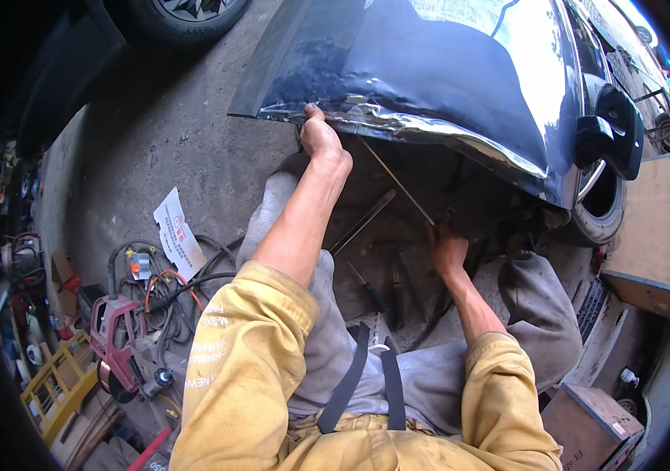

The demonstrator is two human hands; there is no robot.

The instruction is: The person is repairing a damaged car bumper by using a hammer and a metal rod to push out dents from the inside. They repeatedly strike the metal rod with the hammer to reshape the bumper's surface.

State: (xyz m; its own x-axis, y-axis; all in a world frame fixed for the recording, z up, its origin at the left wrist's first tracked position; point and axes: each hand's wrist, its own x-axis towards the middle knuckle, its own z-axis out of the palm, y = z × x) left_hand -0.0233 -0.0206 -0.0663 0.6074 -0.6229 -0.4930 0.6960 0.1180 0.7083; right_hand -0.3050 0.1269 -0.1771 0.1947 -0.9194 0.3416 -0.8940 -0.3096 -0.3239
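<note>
A dark blue car body panel with a dented, crumpled near edge fills the top of the view. My left hand is closed on that edge, thumb on top, the other fingers mostly hidden beneath. My right hand is closed around the near end of a long thin metal rod. The rod slants up and left, its far end reaching the underside of the panel's edge near my left hand. On the ground between my legs lie a flat metal bar and a dark-handled tool.
Left of me are a printed white sheet, tangled cables and a reddish machine. A yellow frame stands farther left. To the right are a black side mirror, a tyre and wooden boxes.
</note>
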